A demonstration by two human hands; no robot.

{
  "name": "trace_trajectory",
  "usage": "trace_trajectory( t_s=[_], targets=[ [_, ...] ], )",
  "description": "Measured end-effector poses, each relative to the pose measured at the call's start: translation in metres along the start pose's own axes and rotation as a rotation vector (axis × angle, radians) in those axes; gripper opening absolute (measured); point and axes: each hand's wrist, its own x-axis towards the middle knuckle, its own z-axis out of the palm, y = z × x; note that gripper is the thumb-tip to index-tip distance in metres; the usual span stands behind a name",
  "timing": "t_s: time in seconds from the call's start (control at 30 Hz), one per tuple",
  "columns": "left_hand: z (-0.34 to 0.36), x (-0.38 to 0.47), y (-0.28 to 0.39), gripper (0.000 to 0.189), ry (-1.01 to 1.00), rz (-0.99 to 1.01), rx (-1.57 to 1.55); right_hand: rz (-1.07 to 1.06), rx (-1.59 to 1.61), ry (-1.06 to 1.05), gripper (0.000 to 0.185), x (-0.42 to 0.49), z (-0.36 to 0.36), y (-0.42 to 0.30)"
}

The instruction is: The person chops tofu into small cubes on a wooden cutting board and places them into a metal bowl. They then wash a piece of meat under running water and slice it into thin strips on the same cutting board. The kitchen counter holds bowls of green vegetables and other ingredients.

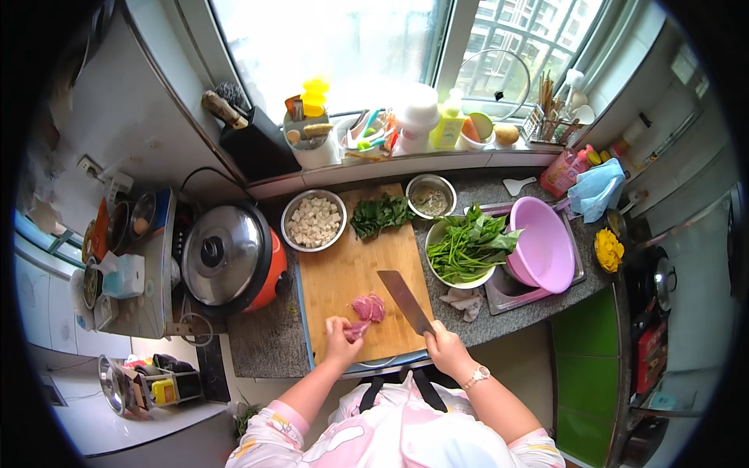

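A wooden cutting board (327, 275) lies before me on the counter. My left hand (342, 342) grips a piece of raw red meat (357, 331) near the board's lower edge. Slices of the same meat (368, 307) lie just beyond it. In my right hand (446, 349) is the handle of a cleaver (405, 299), its blade pointing up and left over the board, apart from the meat. Chopped dark green leaves (381, 216) rest at the board's far end, beside a metal bowl of pale cubes (315, 221).
An orange electric pan with a lid (225, 254) stands at the left. To the right are a small metal bowl (432, 196), a bowl of leafy greens (468, 245), a crumpled cloth (464, 301) and a pink basin (541, 245) over the sink (508, 301).
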Motion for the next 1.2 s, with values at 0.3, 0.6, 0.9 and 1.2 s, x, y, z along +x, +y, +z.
trace_trajectory(
  t_s=[0.3, 0.6, 0.9, 1.2],
  targets=[
    [0.065, 0.184, 0.045, 0.061, -0.208, 0.059, 0.199, 0.116, 0.062, 0.116, 0.015, -0.023, -0.015, 0.007],
    [0.001, 0.109, 0.027, 0.047, -0.376, 0.114, 0.436, 0.303, 0.144, 0.061, 0.015, -0.048, -0.005, 0.045],
    [-0.015, 0.074, 0.020, 0.020, -0.315, 0.230, 0.398, 0.217, 0.112, -0.001, 0.014, -0.026, 0.001, 0.035],
    [0.014, 0.079, 0.008, 0.028, -0.344, -0.173, -0.059, 0.246, 0.129, 0.005, 0.014, -0.024, -0.004, 0.038]
  ],
)
